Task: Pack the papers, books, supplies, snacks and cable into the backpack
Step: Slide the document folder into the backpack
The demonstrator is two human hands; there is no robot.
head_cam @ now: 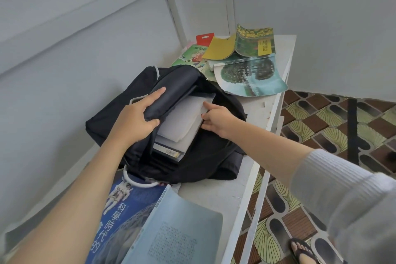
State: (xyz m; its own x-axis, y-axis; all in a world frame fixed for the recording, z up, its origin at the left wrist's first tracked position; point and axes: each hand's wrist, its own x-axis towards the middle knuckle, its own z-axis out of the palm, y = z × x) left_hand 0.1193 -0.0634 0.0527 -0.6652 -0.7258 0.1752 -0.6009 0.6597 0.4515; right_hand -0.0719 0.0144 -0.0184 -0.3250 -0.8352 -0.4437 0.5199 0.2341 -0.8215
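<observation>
We have the backpack (205, 167) lying open at the centre of the frame on a narrow white table (225, 195), with a pale stack (182, 120) of papers and books partly inside its mouth. Our left hand (139, 118) grips the dark flap (177, 88), fingers over and thumb under, holding the mouth wide. Our right hand (216, 120) pinches the stack's right edge, fingers curled round it. We judge the main risk to be the stack's corners catching on the lining and crumpling if we push while the flap sags. A hard shove could also slide the bag toward the table's right edge, which it nearly reaches. At the upper right more books wait: a yellow book (255, 43) rests on a tree book (252, 77) whose corner seems to jut past the edge, so a careless reach could tip it onto the tiled floor (321, 135). At the lower left a blue magazine (120, 216) lies just beside the bag, partly under a pale booklet (177, 231). The wall (64, 70) closes the left side, so free room lies to the right, above the floor
</observation>
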